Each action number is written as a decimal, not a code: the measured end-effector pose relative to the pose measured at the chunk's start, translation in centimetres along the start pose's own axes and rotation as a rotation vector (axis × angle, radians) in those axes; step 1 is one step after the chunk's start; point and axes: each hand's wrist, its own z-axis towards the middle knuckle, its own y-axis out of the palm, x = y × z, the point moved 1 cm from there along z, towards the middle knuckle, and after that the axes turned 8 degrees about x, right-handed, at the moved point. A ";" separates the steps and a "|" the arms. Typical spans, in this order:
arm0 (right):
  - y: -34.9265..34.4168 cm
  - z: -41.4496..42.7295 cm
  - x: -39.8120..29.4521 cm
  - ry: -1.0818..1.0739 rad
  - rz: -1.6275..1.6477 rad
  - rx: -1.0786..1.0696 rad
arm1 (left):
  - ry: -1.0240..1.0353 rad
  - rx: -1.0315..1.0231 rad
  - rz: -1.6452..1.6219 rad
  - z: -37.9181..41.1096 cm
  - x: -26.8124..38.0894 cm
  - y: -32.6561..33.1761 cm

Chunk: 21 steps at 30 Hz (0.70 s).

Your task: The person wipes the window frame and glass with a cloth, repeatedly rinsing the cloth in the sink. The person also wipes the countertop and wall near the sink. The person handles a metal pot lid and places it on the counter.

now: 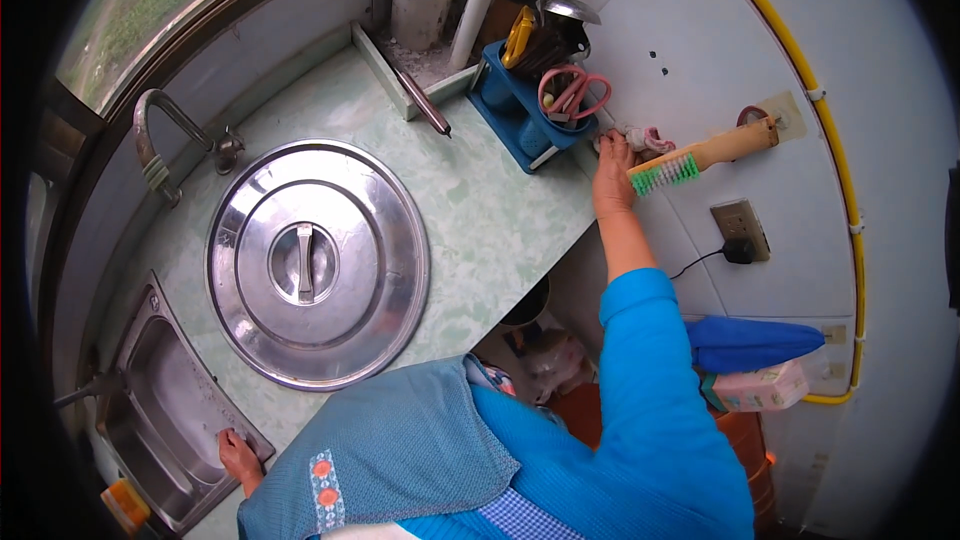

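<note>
My right hand (616,172) reaches to the tiled wall at the counter's back edge, its fingers over a crumpled white and pink cloth (646,139). Bits of the cloth show on both sides of the fingers. Right beside that hand hangs a wooden-handled brush (705,153) with green and white bristles. A blue utensil rack (517,109) holding pink-handled scissors (574,94) stands just left of the fingers. Down at the lower left, my left hand (240,456) is at the near rim of the steel sink (176,382), fingers curled; whether it grips anything is hidden.
A large round steel lid (360,270) lies on the green marbled counter (480,240). Behind it rises a curved faucet (161,120). A dark rod-like tool (424,103) leans on a low ledge. A plug (738,250) sits in the wall socket; a yellow pipe (829,127) runs along the wall.
</note>
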 end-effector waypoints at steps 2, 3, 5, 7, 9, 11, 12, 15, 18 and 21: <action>0.4 -0.8 1.6 -0.202 -0.192 -0.092 | -0.008 0.003 -0.026 0.0 -0.5 0.5; 0.5 -1.2 2.0 -0.302 -0.291 -0.139 | -0.028 -0.003 -0.027 0.0 -0.3 0.5; 1.0 -1.4 3.0 0.184 0.165 -0.139 | -0.067 -0.016 -0.028 0.1 0.6 0.5; -0.6 -0.3 1.3 0.191 0.277 -0.164 | -0.052 0.006 -0.042 -0.1 0.2 0.5; -3.9 2.2 -1.2 0.180 0.262 -0.225 | -0.033 0.010 -0.031 -0.2 0.3 0.5; -4.8 3.3 -1.4 0.134 0.312 -0.150 | -0.001 0.000 0.014 0.0 0.9 0.2; -5.3 4.3 -1.9 0.090 0.327 -0.092 | -0.015 -0.022 0.013 0.0 0.8 0.0; -5.8 6.6 -1.7 -0.153 0.155 0.059 | -0.024 -0.078 0.018 0.2 0.3 -0.2; -4.1 7.9 0.8 -0.106 0.408 -0.055 | -0.031 -0.103 0.070 0.6 1.2 -0.2; -1.9 7.1 3.2 0.294 1.055 -0.030 | -0.041 -0.084 0.093 0.5 0.3 0.0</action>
